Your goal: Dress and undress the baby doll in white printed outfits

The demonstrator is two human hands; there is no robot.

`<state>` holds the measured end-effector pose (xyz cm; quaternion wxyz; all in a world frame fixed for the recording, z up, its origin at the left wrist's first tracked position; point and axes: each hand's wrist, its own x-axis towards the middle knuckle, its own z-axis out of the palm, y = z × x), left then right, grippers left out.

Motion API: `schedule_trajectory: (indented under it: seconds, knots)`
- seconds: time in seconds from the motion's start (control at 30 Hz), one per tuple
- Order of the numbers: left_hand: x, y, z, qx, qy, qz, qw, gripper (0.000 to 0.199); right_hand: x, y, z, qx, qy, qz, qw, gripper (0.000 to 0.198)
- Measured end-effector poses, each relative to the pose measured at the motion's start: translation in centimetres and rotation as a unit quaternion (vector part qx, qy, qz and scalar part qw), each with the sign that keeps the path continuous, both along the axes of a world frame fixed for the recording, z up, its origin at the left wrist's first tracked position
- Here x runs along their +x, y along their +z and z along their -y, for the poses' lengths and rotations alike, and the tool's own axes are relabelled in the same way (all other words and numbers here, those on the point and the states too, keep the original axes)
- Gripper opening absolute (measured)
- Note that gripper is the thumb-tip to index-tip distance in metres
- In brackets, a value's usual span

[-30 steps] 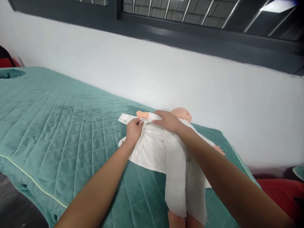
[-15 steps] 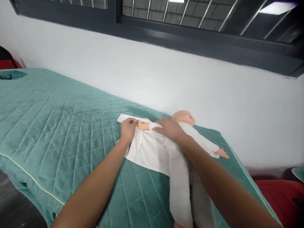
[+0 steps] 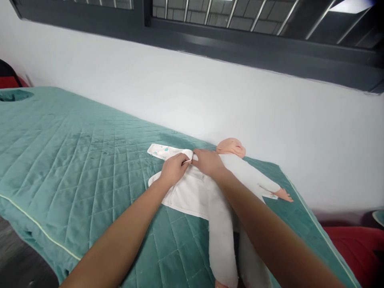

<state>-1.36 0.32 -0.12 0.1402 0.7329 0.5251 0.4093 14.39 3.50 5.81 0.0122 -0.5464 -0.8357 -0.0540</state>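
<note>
Shifted right since a moment earlier, the left hand [image 3: 174, 171] pinched the white baby shirt [image 3: 192, 196] beside the right hand [image 3: 209, 163], which clasped the doll [image 3: 244, 172] by one arm. Both lay toward the right of the green quilted bed [image 3: 99, 168].

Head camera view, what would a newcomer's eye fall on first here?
Probably the bald, peach-headed doll in white clothing, lying right of centre on a green, diamond-quilted cover. Next, near the picture's middle, the bare left hand pinches a white cloth garment, with the bare right hand close beside it. Above, a dark grey window frame stretches across the white wall.
</note>
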Motion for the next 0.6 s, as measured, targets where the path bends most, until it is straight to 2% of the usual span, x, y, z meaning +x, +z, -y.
schedule_trajectory:
  seconds: [0.07,0.13,0.2,0.27,0.37,0.4,0.47,0.53,0.6]
  knots:
    - [-0.1,0.1,0.0,-0.014,0.026,-0.013,0.999,0.026,0.4,0.7,0.3,0.016,0.020,-0.029,0.999,0.035]
    - [-0.4,0.1,0.1,-0.027,0.085,-0.018,0.996,0.031,1.8,1.7,1.2,0.054,0.032,-0.108,0.992,0.038]
    - [-0.7,0.1,0.2,-0.050,0.143,-0.039,0.988,0.029,4.4,2.6,2.5,0.100,-0.003,-0.219,0.971,0.039]
    - [-0.8,0.1,0.4,-0.073,0.175,-0.069,0.979,0.025,7.8,2.7,4.1,0.140,-0.092,-0.310,0.936,0.038]
    - [-0.6,0.0,0.6,-0.083,0.190,-0.106,0.973,0.027,13.0,1.0,6.3,0.195,-0.301,-0.381,0.852,0.035]
    - [-0.5,-0.1,0.6,-0.082,0.190,-0.117,0.971,0.029,14.4,0.2,6.9,0.184,-0.355,-0.385,0.832,0.035]
    - [-0.3,-0.1,0.6,-0.085,0.183,-0.135,0.970,0.034,16.1,-1.2,7.6,0.130,-0.405,-0.379,0.822,0.036]
    - [-0.2,-0.1,0.7,-0.090,0.173,-0.145,0.970,0.035,16.7,-1.9,7.8,0.091,-0.413,-0.375,0.825,0.036]
    - [-0.2,-0.1,0.7,-0.091,0.165,-0.145,0.971,0.031,16.5,-2.1,7.9,0.083,-0.411,-0.388,0.821,0.035]
